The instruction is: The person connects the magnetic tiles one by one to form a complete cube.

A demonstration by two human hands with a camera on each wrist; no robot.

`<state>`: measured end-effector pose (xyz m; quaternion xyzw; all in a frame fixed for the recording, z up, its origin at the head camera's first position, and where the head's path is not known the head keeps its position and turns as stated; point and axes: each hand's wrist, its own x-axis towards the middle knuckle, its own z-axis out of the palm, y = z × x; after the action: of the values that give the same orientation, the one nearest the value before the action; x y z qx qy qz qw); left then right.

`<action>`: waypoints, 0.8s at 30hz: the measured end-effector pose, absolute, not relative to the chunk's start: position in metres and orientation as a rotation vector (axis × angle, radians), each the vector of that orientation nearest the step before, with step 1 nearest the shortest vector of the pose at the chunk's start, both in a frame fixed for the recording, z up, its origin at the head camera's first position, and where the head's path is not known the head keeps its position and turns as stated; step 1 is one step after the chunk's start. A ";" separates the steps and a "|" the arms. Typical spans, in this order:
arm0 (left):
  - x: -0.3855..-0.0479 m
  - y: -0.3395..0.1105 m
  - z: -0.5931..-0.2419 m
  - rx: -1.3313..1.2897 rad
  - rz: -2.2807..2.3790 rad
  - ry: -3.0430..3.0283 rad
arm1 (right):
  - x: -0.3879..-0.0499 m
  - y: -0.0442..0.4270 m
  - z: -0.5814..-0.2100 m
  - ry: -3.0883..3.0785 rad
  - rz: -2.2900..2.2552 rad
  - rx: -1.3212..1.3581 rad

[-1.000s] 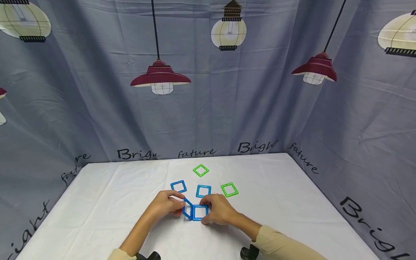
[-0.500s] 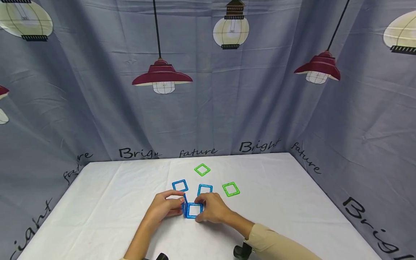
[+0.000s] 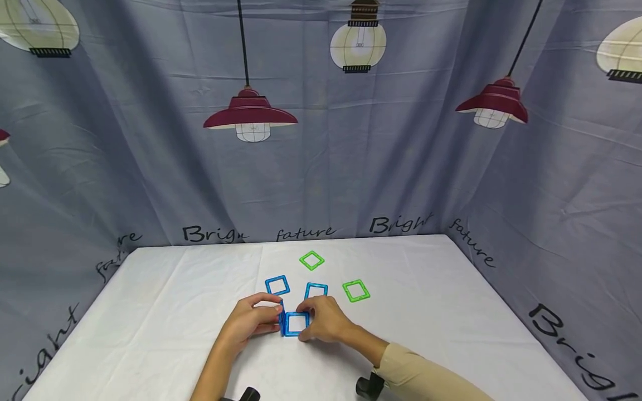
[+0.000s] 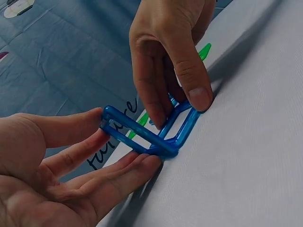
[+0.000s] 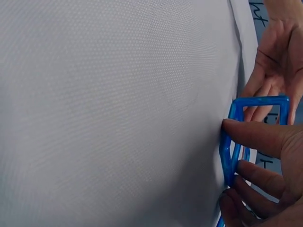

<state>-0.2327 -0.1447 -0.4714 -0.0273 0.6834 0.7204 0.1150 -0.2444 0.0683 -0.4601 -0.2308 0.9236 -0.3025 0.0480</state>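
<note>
Two blue square frames meet along one edge. One, the flat blue frame (image 3: 297, 335), lies on the cloth; the upright blue frame (image 4: 137, 126) stands at its left side. My left hand (image 3: 251, 321) holds the upright one by its top and lower edge, thumb and fingers around it in the left wrist view. My right hand (image 3: 326, 319) pinches the flat frame by its far and near edges, with the thumb (image 5: 251, 135) nearest the cloth's front side. The hands partly cover both frames.
Behind the hands lie a blue frame (image 3: 277, 278) and another blue frame (image 3: 316, 285), partly hidden by my right hand. Farther back are a green frame (image 3: 312, 253) and, to the right, a second green frame (image 3: 356, 299). A printed curtain (image 3: 301, 184) surrounds the white table (image 3: 426, 312).
The joined frames and both hands have shifted left. The left frame, tilted outward a second ago, now stands upright against the flat one.
</note>
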 end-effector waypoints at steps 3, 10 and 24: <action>-0.233 -0.146 -0.472 -0.064 2.105 1.996 | -0.244 0.069 -0.460 2.813 -0.927 -0.694; -0.234 -0.147 -0.473 -0.050 2.105 1.990 | -0.247 0.070 -0.459 2.776 -0.918 -0.656; -0.235 -0.146 -0.474 -0.061 2.091 1.995 | -0.250 0.072 -0.459 2.760 -0.917 -0.720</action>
<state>-0.2353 -0.1457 -0.4742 -0.0209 0.6846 0.7178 0.1250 -0.2496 0.0721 -0.4590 -0.2395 0.9188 -0.3052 0.0725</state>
